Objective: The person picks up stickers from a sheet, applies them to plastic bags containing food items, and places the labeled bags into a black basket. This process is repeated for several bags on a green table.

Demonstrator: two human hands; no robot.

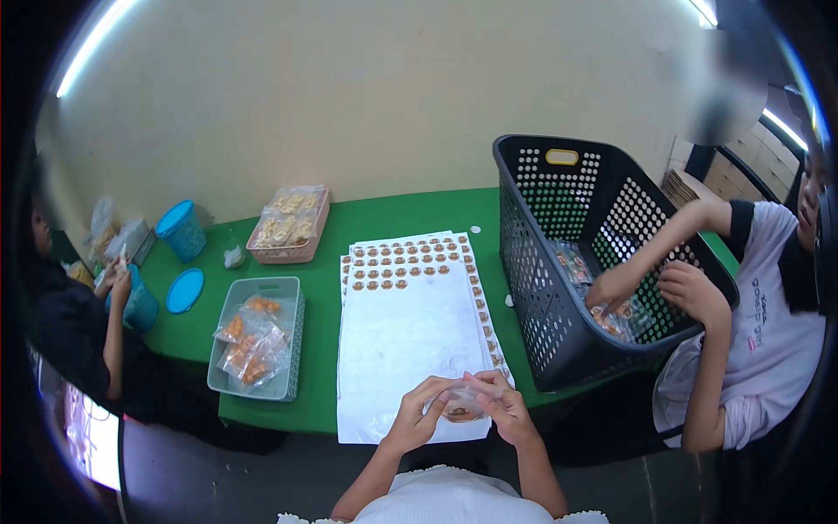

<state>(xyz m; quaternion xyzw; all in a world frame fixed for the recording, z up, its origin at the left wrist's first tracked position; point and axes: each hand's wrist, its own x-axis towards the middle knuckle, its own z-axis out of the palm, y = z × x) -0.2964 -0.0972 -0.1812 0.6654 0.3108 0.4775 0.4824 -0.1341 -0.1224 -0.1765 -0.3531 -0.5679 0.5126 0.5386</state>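
Both of my hands are at the near end of the sticker sheets. My left hand (421, 414) and my right hand (504, 408) pinch a small clear plastic bag (463, 402) between them, one on each side. A round brown label shows on the bag's lower part; its other contents are hard to make out. Beneath and beyond my hands lie the white sheets (406, 327), with rows of round brown stickers along the top and right edge. Bare white backing covers most of the uppermost sheet.
A grey-green basket (300, 349) of orange snack bags and a pink basket (318, 236) of pale snack bags stand left. At right, a co-worker reaches into a large black crate (532, 288). Another person works far left near blue tubs (182, 231).
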